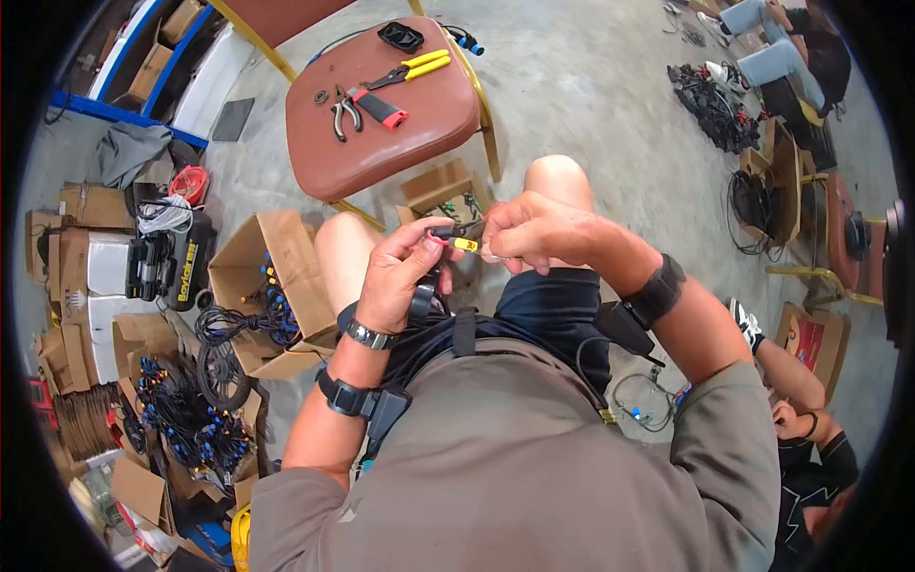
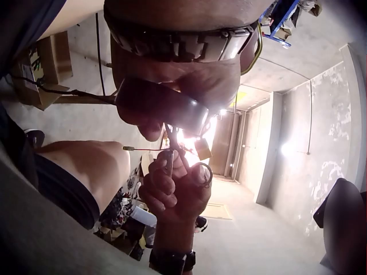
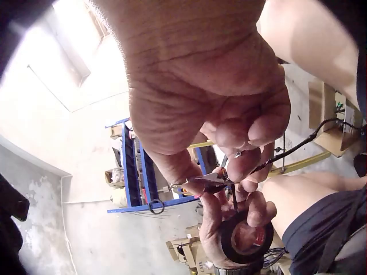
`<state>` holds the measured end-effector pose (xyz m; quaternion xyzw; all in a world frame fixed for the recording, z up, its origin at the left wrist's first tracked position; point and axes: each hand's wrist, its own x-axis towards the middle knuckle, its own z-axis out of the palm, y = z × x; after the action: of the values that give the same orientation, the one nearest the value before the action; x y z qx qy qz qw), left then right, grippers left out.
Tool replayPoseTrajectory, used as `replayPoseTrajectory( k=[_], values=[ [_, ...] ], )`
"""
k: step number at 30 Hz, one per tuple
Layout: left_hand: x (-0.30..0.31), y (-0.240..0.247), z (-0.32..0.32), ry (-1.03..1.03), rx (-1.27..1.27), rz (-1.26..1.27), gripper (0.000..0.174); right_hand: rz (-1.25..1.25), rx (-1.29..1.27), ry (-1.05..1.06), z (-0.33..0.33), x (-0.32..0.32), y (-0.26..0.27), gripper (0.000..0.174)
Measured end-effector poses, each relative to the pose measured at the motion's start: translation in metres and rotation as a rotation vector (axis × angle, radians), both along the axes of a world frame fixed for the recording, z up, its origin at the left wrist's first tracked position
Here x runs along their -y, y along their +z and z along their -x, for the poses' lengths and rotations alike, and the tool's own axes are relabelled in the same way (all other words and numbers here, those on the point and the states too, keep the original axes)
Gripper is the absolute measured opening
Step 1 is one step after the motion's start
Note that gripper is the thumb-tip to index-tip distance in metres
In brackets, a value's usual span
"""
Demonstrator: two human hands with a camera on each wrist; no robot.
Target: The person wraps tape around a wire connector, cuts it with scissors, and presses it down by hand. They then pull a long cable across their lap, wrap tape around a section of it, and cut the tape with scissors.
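My left hand (image 1: 396,272) holds the end of a black cable (image 3: 309,137) between thumb and fingers. A roll of black tape (image 3: 230,252) hangs at the same hand, below its fingertips. A small yellow tag (image 1: 465,245) shows on the piece between the hands. Facing it, my right hand (image 1: 543,232) pinches a thin wire with thumb and bent fingers; its exact kind I cannot tell. In the left wrist view a dark ring-shaped loop (image 2: 210,173) shows by the right thumb, and a thin red wire (image 2: 143,149) sticks out sideways.
Ahead, a brown chair (image 1: 381,157) carries yellow-handled pliers (image 1: 410,70), grey-handled pliers (image 1: 345,114) and a red-and-black tool (image 1: 378,108). Cardboard boxes (image 1: 315,286) with cables stand at left, another small box (image 1: 434,186) beyond the knees. Another person (image 1: 805,419) sits at right.
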<state>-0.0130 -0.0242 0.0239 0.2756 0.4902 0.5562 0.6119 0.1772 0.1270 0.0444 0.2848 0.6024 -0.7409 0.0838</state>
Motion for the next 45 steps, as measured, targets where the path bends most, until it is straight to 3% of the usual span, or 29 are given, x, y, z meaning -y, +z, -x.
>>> replayPoseTrajectory(
  k=[13,37,45],
  values=[
    [-0.001,0.001,0.002,-0.008,-0.051,-0.016,0.031,-0.081,0.160,0.026,0.005,0.000,0.007,0.033],
    [-0.006,-0.002,0.012,-0.031,-0.092,-0.040,0.034,0.063,-0.117,0.028,0.001,-0.002,-0.007,0.022],
    [-0.010,0.002,0.009,-0.024,-0.103,-0.039,0.034,0.036,-0.023,0.021,0.001,0.000,-0.017,0.028]
  ],
)
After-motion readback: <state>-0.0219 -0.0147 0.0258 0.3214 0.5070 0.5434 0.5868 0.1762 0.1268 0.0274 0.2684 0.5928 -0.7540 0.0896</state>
